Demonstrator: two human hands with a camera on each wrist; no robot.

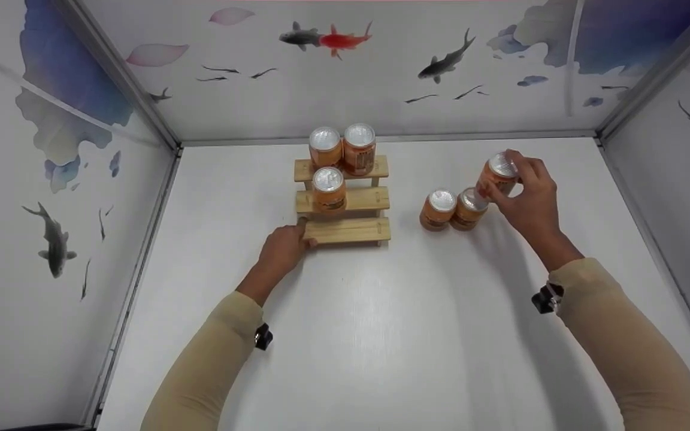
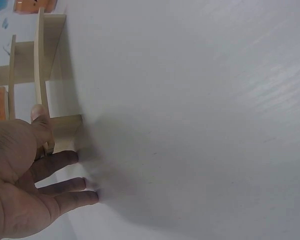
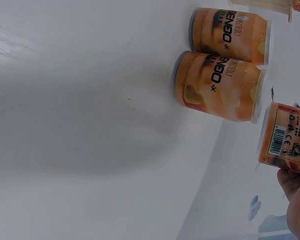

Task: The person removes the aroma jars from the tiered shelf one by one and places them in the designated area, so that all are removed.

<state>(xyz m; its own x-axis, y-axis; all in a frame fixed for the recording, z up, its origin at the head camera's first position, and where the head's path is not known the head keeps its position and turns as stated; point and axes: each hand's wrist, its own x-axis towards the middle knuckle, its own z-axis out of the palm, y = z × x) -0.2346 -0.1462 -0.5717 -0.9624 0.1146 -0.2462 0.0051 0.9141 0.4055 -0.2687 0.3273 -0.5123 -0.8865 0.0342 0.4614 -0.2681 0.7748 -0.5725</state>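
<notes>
The left hand (image 1: 285, 246) pinches the left end of the lowest step of a wooden three-step rack (image 1: 348, 230); in the left wrist view its thumb lies on the board's edge. The right hand (image 1: 530, 200) grips an orange can with a silver lid (image 1: 499, 170), raised above the table in the right wrist view. Two similar cans, one (image 1: 438, 209) beside another (image 1: 469, 209), stand upright just left of that hand. On the rack, two cans (image 1: 325, 146) (image 1: 359, 148) stand on the top step and one can (image 1: 329, 188) on the middle step.
A white table (image 1: 369, 335) lies under everything. White panels with painted fish (image 1: 447, 60) enclose it at the back, left and right. The back wall rises close behind the rack.
</notes>
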